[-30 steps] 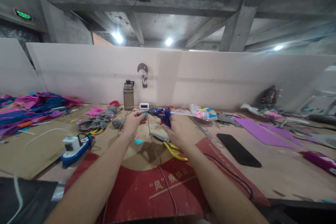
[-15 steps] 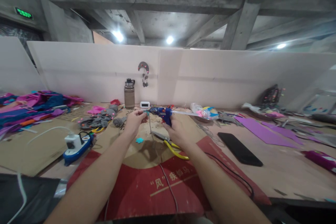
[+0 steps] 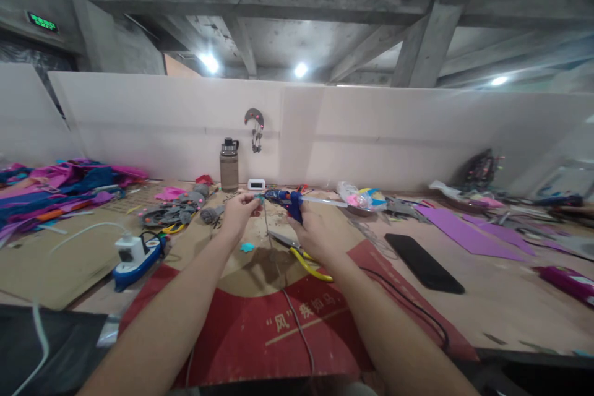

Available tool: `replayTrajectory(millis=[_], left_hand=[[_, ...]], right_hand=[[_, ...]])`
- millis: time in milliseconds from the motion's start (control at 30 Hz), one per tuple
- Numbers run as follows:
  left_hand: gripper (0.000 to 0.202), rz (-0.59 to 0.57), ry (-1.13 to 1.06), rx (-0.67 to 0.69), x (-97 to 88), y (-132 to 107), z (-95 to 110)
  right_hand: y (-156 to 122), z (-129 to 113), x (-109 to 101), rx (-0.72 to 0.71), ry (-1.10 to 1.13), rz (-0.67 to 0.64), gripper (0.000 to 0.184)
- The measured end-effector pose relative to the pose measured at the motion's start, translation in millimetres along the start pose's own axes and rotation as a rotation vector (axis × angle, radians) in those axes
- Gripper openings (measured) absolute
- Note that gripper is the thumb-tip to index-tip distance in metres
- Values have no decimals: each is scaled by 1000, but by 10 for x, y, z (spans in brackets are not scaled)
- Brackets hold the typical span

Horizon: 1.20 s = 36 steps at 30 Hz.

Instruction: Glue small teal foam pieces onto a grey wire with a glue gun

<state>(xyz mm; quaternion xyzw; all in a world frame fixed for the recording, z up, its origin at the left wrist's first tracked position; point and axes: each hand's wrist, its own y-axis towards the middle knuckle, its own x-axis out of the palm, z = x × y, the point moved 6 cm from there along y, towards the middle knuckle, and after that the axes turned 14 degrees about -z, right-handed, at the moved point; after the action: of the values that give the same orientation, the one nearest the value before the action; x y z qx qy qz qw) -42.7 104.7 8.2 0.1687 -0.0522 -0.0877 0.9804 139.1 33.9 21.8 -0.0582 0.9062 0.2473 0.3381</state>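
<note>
My right hand is wrapped round the handle of a blue glue gun, whose nozzle points left and whose clear glue stick juts out to the right. My left hand pinches a small teal piece right at the nozzle tip. A thin grey wire hangs down from that piece. Below the hands lie yellow-handled pliers and a small teal flower shape on a red and tan cardboard sheet.
A blue and white power strip sits left, with grey felt pieces behind it. A bottle and small white clock stand by the white partition. A black phone and purple sheets lie right; coloured fabric far left.
Both hands hold almost the same pose; the view has shifted slightly and the hands sit a touch higher and nearer the partition.
</note>
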Motion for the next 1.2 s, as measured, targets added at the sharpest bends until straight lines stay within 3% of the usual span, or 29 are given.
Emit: replayTrajectory(millis=[267,500,600,767,867,967,1100,1200], left_hand=[[23,3,23,24,-2,-6,22],[12,61,384,96,-45,-45,169],[18,73,271,91,-76,-40,157],[30,40,-105,-45,-89,3,-11],[32,-7,-107,-88,-41,14,-58],[28,-60,-54,-50,38,14,-42],[26,-96,16,9,146,-26,15],[25,-106,77,20,208,-66,42]], right_hand=[[-9,-65,-6,-10,-121,-29,33],[-41,-141,53,-39,-299,-42,36],[-39,-156,20,-48,-251,-14,36],[28,162,-139,213,-79,93,25],[75,479,-122,404,-120,-11,15],[72,712,-165,512,-232,-17,8],[24,788,-320,590,-338,115,15],[63,631,-292,461,-235,167,22]])
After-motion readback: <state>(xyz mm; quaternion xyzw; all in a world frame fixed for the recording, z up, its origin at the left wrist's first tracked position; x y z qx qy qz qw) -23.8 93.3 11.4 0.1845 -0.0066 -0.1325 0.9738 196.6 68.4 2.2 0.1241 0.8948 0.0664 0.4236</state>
